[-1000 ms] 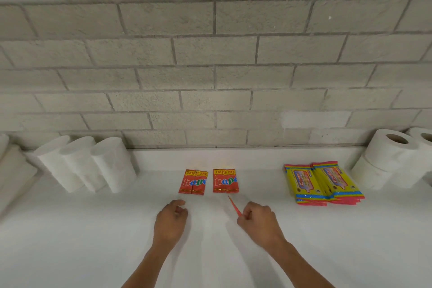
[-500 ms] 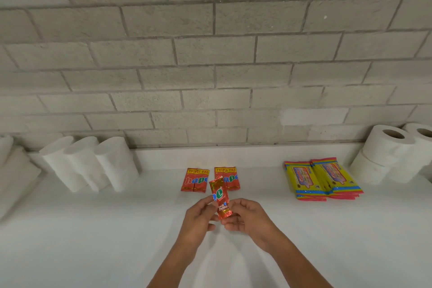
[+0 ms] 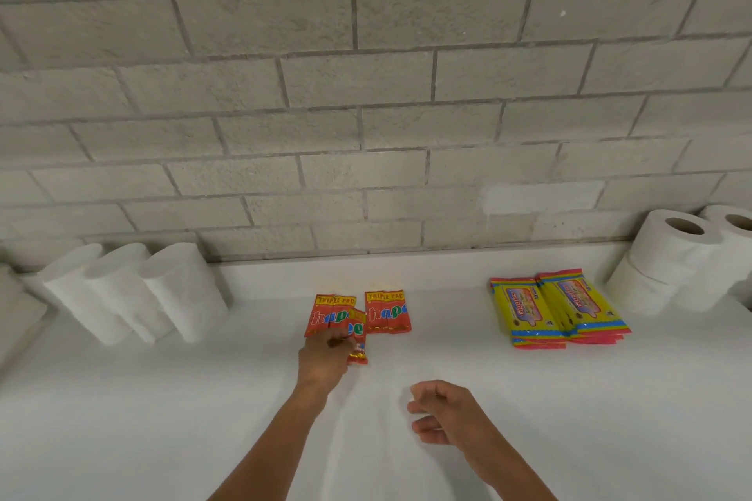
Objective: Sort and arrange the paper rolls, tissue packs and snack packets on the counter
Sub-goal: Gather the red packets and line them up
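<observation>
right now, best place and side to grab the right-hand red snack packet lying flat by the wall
Take the right red packet by its near short edge, coming from the front. It lies flat on the counter, so pinch that bottom seam and peel it up. The free right hand is probably handiest; the left hand already holds another red packet close to its left side.

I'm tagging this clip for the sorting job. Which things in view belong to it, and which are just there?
Belongs to the job:
- red snack packet in the left hand
- two red packets lying flat
- yellow tissue packs
- paper rolls, left and right

Just there:
- white counter
- block wall
- right hand, holding nothing
</observation>
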The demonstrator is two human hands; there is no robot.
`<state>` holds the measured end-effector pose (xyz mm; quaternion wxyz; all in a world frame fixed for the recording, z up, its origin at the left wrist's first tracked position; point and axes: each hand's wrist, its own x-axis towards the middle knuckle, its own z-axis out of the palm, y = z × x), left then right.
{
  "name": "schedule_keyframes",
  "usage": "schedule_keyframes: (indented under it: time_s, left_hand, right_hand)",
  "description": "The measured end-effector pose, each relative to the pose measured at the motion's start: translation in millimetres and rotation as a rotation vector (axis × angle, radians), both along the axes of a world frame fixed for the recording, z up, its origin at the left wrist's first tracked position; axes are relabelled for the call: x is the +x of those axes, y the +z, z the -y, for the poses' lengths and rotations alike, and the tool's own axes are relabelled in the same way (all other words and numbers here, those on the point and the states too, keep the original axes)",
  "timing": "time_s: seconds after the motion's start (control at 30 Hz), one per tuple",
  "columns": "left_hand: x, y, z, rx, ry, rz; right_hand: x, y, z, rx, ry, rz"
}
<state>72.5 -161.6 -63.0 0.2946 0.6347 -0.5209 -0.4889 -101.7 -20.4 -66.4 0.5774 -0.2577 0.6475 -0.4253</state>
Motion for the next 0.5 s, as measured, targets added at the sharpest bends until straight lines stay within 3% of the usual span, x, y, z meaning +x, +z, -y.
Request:
schedule_keyframes:
  time_s: [0.33, 0.5]
  left_hand:
    - [1.8, -19.9, 56.1, -0.066, -0.013, 0.241]
    - [-6.2, -15.7, 61.8, -0.151, -0.086, 0.494]
  right_hand:
    - [-5.1, -4.0, -22.2, 0.015, -0.008, -0.01]
    - [-10.2, -6.0, -26.9, -0.014, -0.033, 0.025]
